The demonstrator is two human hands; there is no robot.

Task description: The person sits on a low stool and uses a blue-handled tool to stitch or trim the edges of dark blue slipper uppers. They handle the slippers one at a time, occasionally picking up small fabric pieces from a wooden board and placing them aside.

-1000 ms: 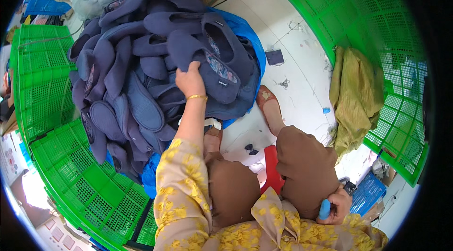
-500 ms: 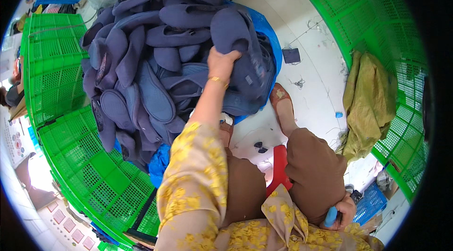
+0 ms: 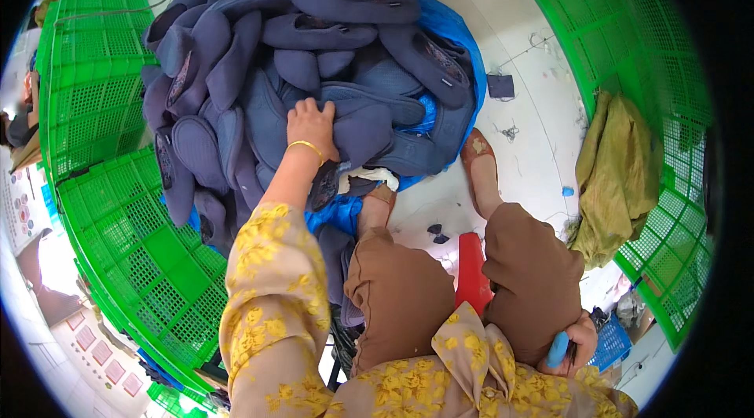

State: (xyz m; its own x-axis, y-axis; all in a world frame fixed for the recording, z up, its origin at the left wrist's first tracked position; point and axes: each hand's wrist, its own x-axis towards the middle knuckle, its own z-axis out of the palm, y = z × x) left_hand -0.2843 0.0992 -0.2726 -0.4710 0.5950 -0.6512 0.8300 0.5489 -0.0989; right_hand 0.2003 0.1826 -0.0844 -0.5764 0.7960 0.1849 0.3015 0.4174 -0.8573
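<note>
My left hand (image 3: 312, 129) reaches into a big heap of dark navy fabric shoes. Its fingers curl over the edge of one navy shoe (image 3: 364, 135) near the front of the heap, the thumb against its side; the fingertips are hidden. Several flat-lying shoes with ribbed soles, such as an upturned shoe (image 3: 195, 155), surround it. A slip-on shoe (image 3: 428, 65) lies at the heap's right side. By my right thigh my right hand (image 3: 580, 343) is closed, with a rounded blue piece (image 3: 558, 350) showing at its fingers; whether it is held or worn is unclear.
Blue plastic sheeting (image 3: 473, 65) edges the heap. Green mesh crates stand at left (image 3: 141, 237) and right (image 3: 565, 18), an olive sack (image 3: 616, 175) draped over the right one. A red stool (image 3: 471, 269) shows between my knees. Thread scraps and a dark fabric square (image 3: 500, 86) lie on the floor.
My left hand has let go of the shoe at the heap's right side and moved left and nearer, onto another shoe. The view has shifted slightly; my right hand stays by the thigh.
</note>
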